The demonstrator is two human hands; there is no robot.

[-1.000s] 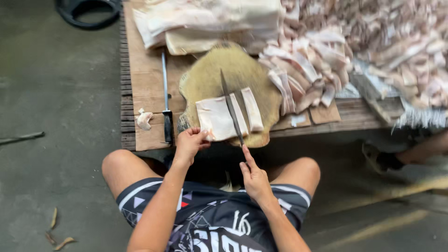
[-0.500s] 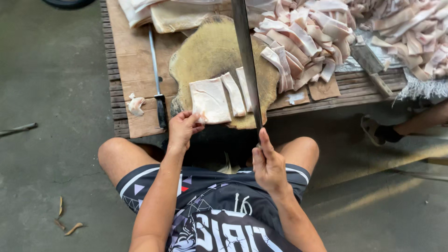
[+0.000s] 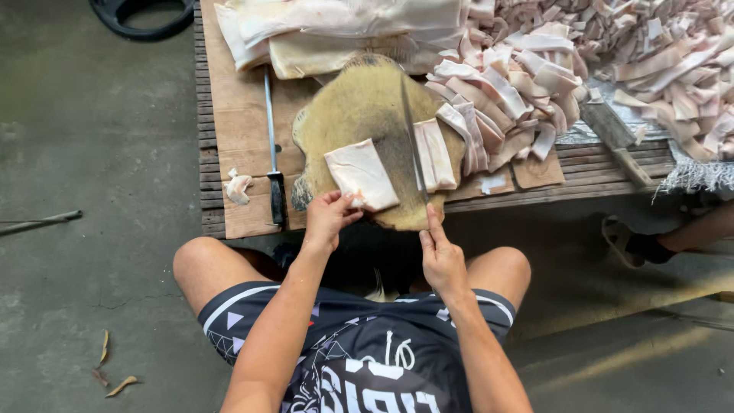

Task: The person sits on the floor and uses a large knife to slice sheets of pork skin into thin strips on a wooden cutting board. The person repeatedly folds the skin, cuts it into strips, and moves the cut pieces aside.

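Two bare hands at work over a low wooden table point(image 3: 229, 122), seen from above. Largest on that table: great pale slabs of pork skin point(image 3: 344, 27) along the far edge, and to the right a wide heap of cut strips point(image 3: 520, 92) spilling toward the corner. Near the front edge, a round, worn chopping block point(image 3: 359, 115), yellow-brown and dark in the middle. On the block, a squarish piece of pork skin point(image 3: 361, 174) at the near left, and just right of the blade two narrower cut slices point(image 3: 434, 153) lying side by side. Left of the block, a long sharpening steel point(image 3: 271, 145) with a dark handle, flat on the boards, and a small white scrap point(image 3: 238, 186) near the table's left edge. Left hand point(image 3: 329, 218) bent at the block's near rim, fingertips pressed on the near edge of the squarish piece, not closed around it. Right hand point(image 3: 442, 256) wrapped tight round the handle of a long knife point(image 3: 413, 138), forefinger stretched along it, blade lying on the block between the piece and the slices.
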